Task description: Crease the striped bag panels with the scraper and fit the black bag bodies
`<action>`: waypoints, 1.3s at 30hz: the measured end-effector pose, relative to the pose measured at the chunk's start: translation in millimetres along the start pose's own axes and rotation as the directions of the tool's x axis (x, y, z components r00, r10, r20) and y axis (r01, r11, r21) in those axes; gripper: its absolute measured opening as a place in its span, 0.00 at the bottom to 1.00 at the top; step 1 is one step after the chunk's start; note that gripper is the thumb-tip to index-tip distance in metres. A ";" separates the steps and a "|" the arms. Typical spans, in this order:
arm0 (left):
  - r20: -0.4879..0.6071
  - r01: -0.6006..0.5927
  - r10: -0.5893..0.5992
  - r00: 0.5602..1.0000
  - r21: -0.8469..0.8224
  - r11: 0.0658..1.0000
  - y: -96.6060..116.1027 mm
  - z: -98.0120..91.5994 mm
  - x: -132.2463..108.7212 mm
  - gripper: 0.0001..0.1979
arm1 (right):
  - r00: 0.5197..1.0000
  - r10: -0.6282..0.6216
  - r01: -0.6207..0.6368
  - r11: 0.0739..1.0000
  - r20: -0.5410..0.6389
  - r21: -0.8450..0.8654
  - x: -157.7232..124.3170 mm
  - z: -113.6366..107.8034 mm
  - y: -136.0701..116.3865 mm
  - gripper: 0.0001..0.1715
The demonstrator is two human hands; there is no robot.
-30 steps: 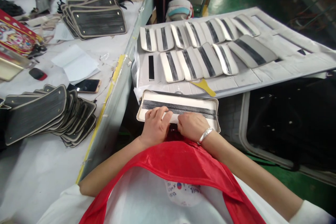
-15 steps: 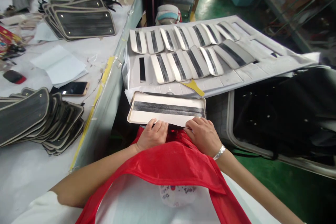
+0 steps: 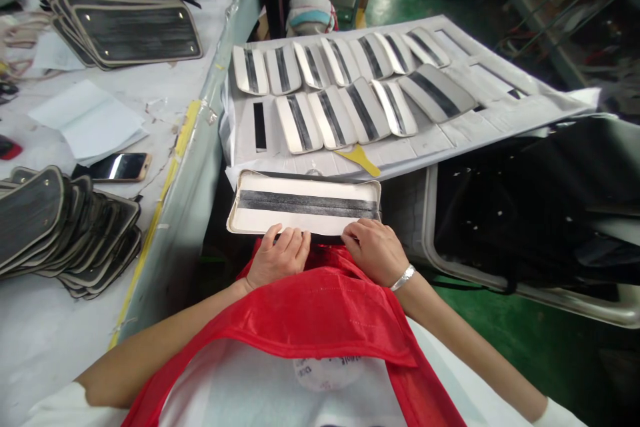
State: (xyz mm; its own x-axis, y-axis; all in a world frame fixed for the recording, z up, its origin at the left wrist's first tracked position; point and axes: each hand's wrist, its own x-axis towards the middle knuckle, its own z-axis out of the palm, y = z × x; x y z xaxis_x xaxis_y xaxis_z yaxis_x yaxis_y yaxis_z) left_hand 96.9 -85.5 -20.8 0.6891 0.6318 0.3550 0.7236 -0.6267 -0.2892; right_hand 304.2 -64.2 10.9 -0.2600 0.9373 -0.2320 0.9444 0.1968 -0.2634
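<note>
A rectangular cream panel with rounded corners, a raised rim and a black stripe along its length (image 3: 305, 203) lies in front of my body. My left hand (image 3: 280, 257) grips its near edge left of centre, fingers bent over the rim. Near the panel's right end, my right hand (image 3: 379, 253), with a silvery band at the wrist, pinches the same edge. Both thumbs are partly hidden. Just beyond, a white board (image 3: 420, 155) holds several similar striped panels (image 3: 325, 117) in two rows.
On the left table, dark panels with pale edging stand in one stack (image 3: 75, 227) and another farther back (image 3: 140, 32). A phone (image 3: 120, 167) and white paper (image 3: 87, 121) lie between them. A yellow tool (image 3: 363, 159) rests at the board's near edge. To the right is a metal-framed bin (image 3: 431, 213) with black material.
The whole view has shifted slightly, so most things appear farther left. Both hands stay on the panel's near edge, with their fingers slightly changed in position.
</note>
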 end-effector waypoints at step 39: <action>0.185 -0.090 0.134 0.974 -0.230 0.969 35.1 8.4 49.3 0.15 | 0.989 0.008 -0.024 0.994 -0.151 -0.104 -8.5 2.1 12.1 0.10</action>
State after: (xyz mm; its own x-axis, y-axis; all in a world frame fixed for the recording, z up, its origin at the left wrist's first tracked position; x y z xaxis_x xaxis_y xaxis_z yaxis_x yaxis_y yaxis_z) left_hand 156.6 -72.5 -20.9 0.7754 0.6152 0.1426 0.6300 -0.7691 -0.1075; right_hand 317.4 -70.4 7.8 -0.2189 0.9716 -0.0902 0.9661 0.2029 -0.1594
